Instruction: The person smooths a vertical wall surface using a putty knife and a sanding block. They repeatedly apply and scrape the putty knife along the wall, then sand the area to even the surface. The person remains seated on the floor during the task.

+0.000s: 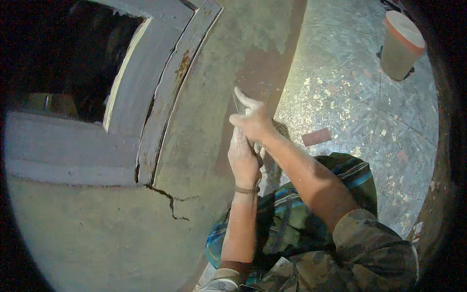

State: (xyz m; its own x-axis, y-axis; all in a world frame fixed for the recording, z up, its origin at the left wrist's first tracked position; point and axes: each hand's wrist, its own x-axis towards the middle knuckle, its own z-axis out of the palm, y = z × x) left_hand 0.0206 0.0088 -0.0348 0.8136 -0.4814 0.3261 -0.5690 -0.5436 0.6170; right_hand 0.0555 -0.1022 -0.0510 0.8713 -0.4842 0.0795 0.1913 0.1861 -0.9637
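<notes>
Both hands at the plastered wall.
I see right hand (250, 121) and left hand (242, 155) closed together on a thin pale scraper blade (238, 104), against grey wall (209, 126); dusty.

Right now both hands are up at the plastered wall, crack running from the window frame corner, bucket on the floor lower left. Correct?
Not quite. The bucket stands on the floor at upper right in the head view. The left hand and right hand are at the wall, and the crack runs from the window frame corner.
</notes>
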